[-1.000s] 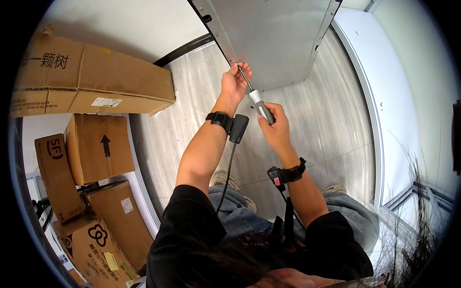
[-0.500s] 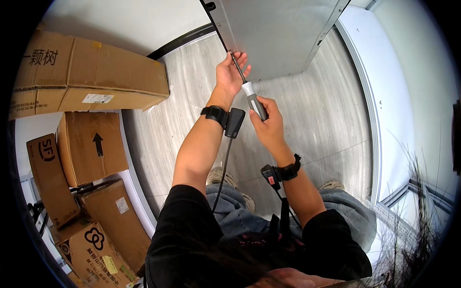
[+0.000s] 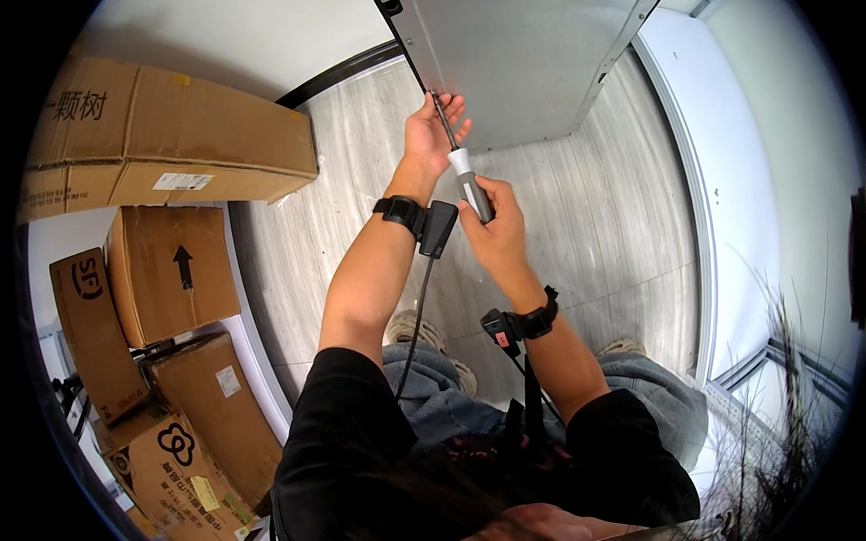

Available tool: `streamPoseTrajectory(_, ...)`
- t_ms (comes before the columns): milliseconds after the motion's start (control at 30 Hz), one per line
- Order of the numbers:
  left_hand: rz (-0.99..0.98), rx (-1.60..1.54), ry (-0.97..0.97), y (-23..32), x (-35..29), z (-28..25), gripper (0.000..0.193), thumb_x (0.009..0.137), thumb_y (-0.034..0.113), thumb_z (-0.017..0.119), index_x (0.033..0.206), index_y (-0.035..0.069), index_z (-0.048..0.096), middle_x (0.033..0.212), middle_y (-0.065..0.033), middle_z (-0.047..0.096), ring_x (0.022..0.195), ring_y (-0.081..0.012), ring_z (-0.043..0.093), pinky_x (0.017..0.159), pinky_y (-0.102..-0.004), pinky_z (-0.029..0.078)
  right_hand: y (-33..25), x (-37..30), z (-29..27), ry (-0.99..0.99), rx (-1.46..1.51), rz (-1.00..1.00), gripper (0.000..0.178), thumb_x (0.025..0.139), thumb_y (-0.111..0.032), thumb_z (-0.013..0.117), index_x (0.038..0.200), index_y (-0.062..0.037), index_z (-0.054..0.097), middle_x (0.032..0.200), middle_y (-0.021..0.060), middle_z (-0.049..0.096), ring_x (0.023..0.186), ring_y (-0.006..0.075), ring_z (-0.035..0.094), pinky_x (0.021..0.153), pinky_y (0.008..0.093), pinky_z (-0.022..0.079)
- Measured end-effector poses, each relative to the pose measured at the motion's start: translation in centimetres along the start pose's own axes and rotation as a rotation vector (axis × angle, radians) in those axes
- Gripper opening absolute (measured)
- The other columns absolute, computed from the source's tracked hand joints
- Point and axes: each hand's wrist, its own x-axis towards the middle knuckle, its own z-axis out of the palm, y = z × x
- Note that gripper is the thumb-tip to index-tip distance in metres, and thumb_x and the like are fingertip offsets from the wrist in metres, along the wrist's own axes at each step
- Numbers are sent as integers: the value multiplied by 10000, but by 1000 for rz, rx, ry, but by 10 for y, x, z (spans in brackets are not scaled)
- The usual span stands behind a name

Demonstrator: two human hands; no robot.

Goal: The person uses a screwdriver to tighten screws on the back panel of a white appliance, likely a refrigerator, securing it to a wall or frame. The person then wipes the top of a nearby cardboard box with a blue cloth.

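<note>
My right hand [image 3: 495,225] is closed around the grey-and-white handle of a screwdriver [image 3: 474,185]. Its dark shaft slants up and left over my left palm, and the tip meets the lower left edge of a grey metal panel [image 3: 523,72]. Palm up beside that tip, my left hand [image 3: 431,135] has its thumb and loosely curled fingers apart around the shaft's end. Whether the fingertips touch the shaft is too small to tell. Any screw at the tip is hidden.
A long cardboard box [image 3: 216,135] lies at the left, with several more cardboard boxes [image 3: 176,270] nearer to me. A white ledge [image 3: 722,180] runs along the right. Black cables hang from the devices strapped to my wrists. Grey wood-look flooring [image 3: 622,225] lies below.
My right hand and the screwdriver handle have shifted slightly left and up. My left hand has moved a little upward, still beside the tip at the panel edge.
</note>
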Motion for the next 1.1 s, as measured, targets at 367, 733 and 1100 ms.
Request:
streamPoseTrajectory(367,-20,95,-42,6,0,-5,344,959,369,384,936,85,576,1092,-95,598,1060,-208,512,890,-391,438,-10,0,6,19,34,46,363,751,-92,683,1067,-8,524,942,108,555,728,195,545,653,303,452)
streamPoseTrajectory(733,-44,163,-87,14,-4,-5,342,957,376,395,969,79,565,1159,-103,578,1105,-199,491,919,-383,404,-37,-9,15,98,399,410,341,887,-157,577,1171,-4,465,1024,102,500,597,103,521,462,217,439)
streamPoseTrajectory(1100,-64,158,-109,16,-4,-5,333,949,376,421,989,76,560,1189,-109,562,1124,-202,484,922,-383,402,-26,-9,18,45,432,449,314,907,-162,514,1161,-4,419,1045,112,468,557,86,521,443,225,432)
